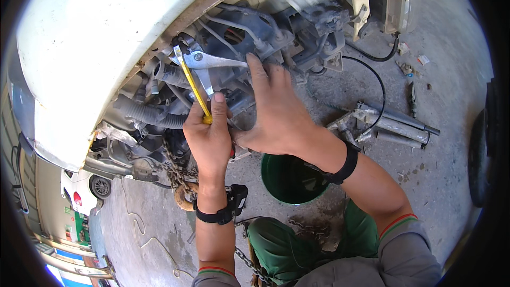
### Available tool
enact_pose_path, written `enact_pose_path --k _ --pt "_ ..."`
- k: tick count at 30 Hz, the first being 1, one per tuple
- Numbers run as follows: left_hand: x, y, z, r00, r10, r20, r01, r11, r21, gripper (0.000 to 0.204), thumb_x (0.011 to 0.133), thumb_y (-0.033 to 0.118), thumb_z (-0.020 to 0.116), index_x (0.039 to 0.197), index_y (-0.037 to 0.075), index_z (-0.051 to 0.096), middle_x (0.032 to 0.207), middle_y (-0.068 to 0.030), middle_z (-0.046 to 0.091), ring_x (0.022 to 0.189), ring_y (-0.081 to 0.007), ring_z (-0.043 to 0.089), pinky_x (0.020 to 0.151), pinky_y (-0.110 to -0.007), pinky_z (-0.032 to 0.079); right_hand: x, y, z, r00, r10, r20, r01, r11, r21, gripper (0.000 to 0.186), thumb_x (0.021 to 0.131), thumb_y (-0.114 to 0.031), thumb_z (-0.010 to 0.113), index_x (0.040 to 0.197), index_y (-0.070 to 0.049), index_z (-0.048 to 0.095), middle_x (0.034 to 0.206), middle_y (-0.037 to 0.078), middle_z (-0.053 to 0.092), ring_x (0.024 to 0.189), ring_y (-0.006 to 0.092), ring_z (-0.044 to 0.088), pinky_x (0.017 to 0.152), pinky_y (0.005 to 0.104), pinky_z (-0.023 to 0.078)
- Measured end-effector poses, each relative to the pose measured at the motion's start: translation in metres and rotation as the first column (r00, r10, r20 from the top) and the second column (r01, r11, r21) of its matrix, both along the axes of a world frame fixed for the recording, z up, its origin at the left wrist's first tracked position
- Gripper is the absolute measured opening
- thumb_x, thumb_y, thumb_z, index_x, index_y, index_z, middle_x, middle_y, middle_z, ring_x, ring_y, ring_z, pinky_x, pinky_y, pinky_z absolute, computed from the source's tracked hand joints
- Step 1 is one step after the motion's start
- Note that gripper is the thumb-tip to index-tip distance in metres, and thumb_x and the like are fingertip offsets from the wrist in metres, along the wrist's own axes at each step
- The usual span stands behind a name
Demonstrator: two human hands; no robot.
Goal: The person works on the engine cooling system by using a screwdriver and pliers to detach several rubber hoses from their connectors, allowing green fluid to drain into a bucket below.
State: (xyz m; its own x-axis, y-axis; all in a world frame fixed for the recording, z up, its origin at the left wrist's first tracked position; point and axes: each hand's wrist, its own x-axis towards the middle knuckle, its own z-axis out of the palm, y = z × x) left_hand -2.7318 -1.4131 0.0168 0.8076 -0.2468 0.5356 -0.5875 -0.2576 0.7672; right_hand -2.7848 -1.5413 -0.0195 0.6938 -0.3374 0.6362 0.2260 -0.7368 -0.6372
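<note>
My left hand (210, 138) is closed around the handle of a yellow-shafted screwdriver (192, 86), whose tip points up into the engine parts (255, 37) under a white car body (101, 37). My right hand (276, 109) lies flat against the same grey metal assembly, its fingers reaching up beside a silver wrench-like bracket (212, 61). What the right fingers touch underneath is hidden. Both wrists wear black bands.
A green bucket (289, 178) stands on the concrete below my hands. A rusty chain with a hook (178, 178) hangs at the left. Grey metal cylinders and a black cable (396, 125) lie on the floor at the right. A white car (85, 186) is parked far left.
</note>
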Motion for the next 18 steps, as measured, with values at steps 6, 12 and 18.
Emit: enact_pose_path --k 6,12,18 --pt "-0.009 -0.006 -0.002 0.996 0.025 0.084 -0.025 1.000 0.000 0.027 0.101 0.023 0.063 0.102 -0.004 0.066 0.066 0.0042 0.055 0.059 -0.0023 0.042 0.051 -0.020 0.033 0.016 -0.020 -0.011 0.961 0.020 0.275 -0.135 0.905 0.404 0.030 0.094 -0.011 0.061 0.122 -0.001 0.064 0.096 0.026 0.064 0.090 0.0419 0.064 0.076 0.0460 0.051" --pt "-0.005 -0.007 -0.008 0.997 -0.013 0.080 0.020 0.996 -0.089 0.030 0.102 0.022 0.061 0.115 -0.005 0.066 0.065 0.0051 0.053 0.058 -0.0018 0.042 0.051 -0.020 0.033 0.024 -0.023 -0.010 0.901 -0.117 0.417 -0.053 0.926 0.375 0.024 0.091 0.001 0.059 0.113 -0.004 0.069 0.093 0.023 0.066 0.080 0.0414 0.066 0.070 0.0434 0.052" --pt "-0.012 0.003 -0.015 0.999 -0.025 0.048 0.026 1.000 -0.015 0.034 0.103 0.021 0.060 0.127 -0.003 0.064 0.066 0.0043 0.054 0.059 -0.0020 0.044 0.051 -0.019 0.033 0.018 -0.017 -0.027 0.925 -0.103 0.365 -0.053 0.918 0.394 0.022 0.092 -0.001 0.060 0.112 -0.003 0.069 0.095 0.023 0.067 0.081 0.0410 0.066 0.070 0.0432 0.052"
